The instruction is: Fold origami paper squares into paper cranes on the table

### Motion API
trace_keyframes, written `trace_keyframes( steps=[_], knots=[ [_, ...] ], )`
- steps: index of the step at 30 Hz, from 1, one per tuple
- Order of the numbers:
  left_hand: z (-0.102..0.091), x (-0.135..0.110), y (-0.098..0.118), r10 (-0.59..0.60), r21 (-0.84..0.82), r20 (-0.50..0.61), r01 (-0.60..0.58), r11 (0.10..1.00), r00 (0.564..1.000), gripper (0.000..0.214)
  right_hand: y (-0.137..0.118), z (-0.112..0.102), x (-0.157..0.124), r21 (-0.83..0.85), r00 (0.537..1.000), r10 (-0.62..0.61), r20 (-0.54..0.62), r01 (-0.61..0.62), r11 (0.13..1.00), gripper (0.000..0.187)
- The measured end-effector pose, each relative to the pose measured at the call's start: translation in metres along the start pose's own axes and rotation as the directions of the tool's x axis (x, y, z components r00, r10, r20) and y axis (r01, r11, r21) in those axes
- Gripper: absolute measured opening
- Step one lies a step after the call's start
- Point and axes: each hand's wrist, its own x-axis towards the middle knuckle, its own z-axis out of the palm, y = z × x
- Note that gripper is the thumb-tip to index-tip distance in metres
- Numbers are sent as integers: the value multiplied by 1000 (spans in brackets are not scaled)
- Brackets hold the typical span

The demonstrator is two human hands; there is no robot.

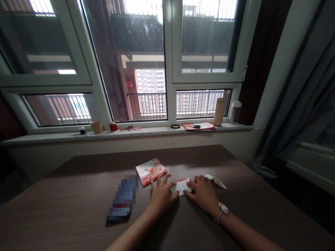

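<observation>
A small folded piece of white paper (pixel 182 187) with a red upper edge lies on the table between my hands. My left hand (pixel 162 195) holds its left side with thumb and index finger, the other fingers spread towards a red and white printed booklet (pixel 151 170). At the paper's right side, the thumb and index finger of my right hand (pixel 202 191) grip it, the remaining fingers curled. Just beyond that hand lies a folded paper piece (pixel 219 183) with coloured print, partly hidden. The right wrist wears a band.
A blurred dark-blue object (pixel 123 200) lies left of my left arm on the brown table (pixel 78 195). On the windowsill (pixel 154 131) stand a paper cup (pixel 96 127), a red jar (pixel 113 127), a tan bottle (pixel 219 111) and a white bottle (pixel 235 112). Scissors (pixel 195 126) rest on printed sheets there.
</observation>
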Motion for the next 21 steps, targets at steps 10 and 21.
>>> trace_keyframes(
  steps=[10, 21],
  knots=[
    [-2, 2, 2, -42, -9, 67, 42, 999, 997, 37, 0, 0, 2, 14, 999, 38, 35, -39, 999, 35],
    [-4, 6, 0, -69, -40, 131, 75, 996, 989, 47, 3, 1, 5, 55, 996, 56, 73, -60, 997, 37]
  ],
)
